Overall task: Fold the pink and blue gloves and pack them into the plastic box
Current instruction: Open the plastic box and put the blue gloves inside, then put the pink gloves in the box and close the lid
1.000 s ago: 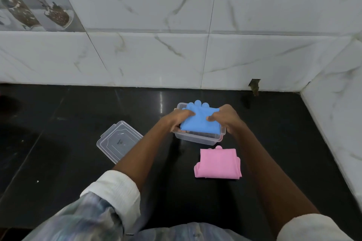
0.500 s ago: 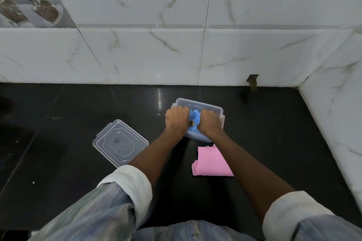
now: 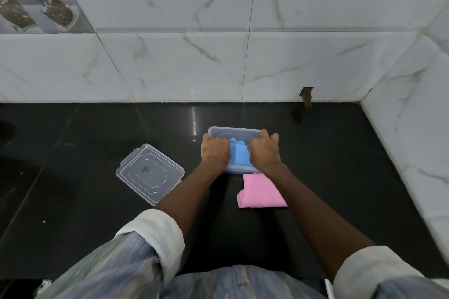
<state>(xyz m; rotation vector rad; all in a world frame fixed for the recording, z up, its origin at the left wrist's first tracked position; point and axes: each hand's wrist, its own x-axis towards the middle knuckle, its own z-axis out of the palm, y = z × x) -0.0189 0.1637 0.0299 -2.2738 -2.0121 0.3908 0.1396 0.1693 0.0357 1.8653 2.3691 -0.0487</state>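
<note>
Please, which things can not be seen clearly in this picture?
- Head view: most of the blue glove in the box is covered by the left hand and right hand.
- Their fingertips are hidden, so the grip is unclear.
- The right forearm covers one edge of the pink glove.
- The dark mark on the lid is too small to read.

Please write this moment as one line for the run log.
step: packing | left hand + right hand: pressing blue glove into plastic box | pink glove: folded, outside | lid: off
</note>
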